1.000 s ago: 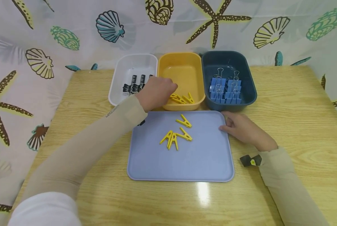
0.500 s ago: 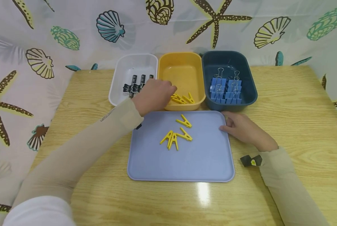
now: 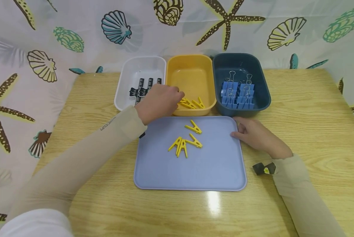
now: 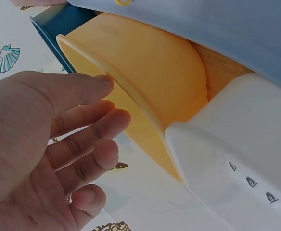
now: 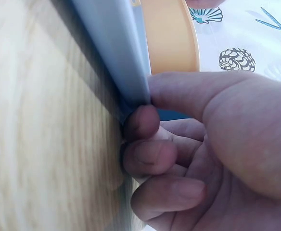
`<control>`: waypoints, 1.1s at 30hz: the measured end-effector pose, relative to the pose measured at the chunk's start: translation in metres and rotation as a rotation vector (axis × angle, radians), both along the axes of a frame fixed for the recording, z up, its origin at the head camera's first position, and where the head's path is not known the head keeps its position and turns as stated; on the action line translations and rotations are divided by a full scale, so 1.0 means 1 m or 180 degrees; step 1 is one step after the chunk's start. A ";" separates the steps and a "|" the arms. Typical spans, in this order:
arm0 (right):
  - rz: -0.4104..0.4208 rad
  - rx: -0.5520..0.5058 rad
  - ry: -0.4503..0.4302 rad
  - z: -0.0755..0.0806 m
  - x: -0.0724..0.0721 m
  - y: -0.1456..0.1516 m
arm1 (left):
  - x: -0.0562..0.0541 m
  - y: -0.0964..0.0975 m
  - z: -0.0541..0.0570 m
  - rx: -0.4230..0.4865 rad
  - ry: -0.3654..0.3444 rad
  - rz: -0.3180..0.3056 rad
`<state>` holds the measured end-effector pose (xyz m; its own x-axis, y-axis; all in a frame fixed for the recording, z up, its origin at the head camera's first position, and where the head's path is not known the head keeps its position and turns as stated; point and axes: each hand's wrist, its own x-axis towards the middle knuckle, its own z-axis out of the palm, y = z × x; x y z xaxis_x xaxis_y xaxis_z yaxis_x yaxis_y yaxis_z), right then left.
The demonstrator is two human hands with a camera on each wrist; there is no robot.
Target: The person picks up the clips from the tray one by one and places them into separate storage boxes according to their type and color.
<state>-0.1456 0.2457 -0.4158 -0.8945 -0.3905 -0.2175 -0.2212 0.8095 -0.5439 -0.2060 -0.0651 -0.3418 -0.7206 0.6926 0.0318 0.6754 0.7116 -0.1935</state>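
My left hand (image 3: 159, 102) hangs over the near left corner of the yellow bin (image 3: 191, 77). In the left wrist view its fingers curl loosely, thumb apart from them at the bin's rim, and nothing is between them. Yellow clothespins (image 3: 188, 105) lie at the near end of that bin, partly hidden by the hand. On the blue-grey tray (image 3: 212, 168) lie several more yellow clothespins (image 3: 197, 130). My right hand (image 3: 257, 135) pinches the tray's far right corner, thumb on top and curled fingers at the edge from below, as the right wrist view shows.
Left of the yellow bin stands a white bin (image 3: 142, 62) with black clips (image 3: 142, 92), partly behind the left hand. A dark blue bin (image 3: 239, 61) on the right holds several blue binder clips (image 3: 237, 95). A patterned cloth hangs behind the wooden table (image 3: 307, 108).
My left hand has drawn slightly left and toward me, still over the yellow bin's corner. The right hand, tray and clothespins on it have stayed in place.
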 end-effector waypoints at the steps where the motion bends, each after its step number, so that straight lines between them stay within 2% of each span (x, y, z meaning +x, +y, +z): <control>1: 0.0001 -0.0004 0.0002 0.000 0.000 0.000 | 0.000 0.000 0.000 0.0018 0.0023 -0.0019; 7: 0.0003 -0.0023 0.0007 0.001 0.001 0.000 | 0.003 -0.001 0.001 0.0091 0.0098 -0.0135; 21: -0.0009 -0.0002 -0.0002 0.000 0.000 0.000 | 0.010 0.002 0.003 0.0001 0.0178 -0.0256; 33: -0.0028 0.0013 -0.0030 0.001 0.000 0.000 | 0.014 0.005 0.001 0.0020 0.0071 -0.0276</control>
<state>-0.1458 0.2456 -0.4152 -0.8957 -0.3818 -0.2277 -0.2090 0.8136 -0.5425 -0.1919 -0.0600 -0.3412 -0.6571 0.7520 0.0517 0.7300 0.6520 -0.2049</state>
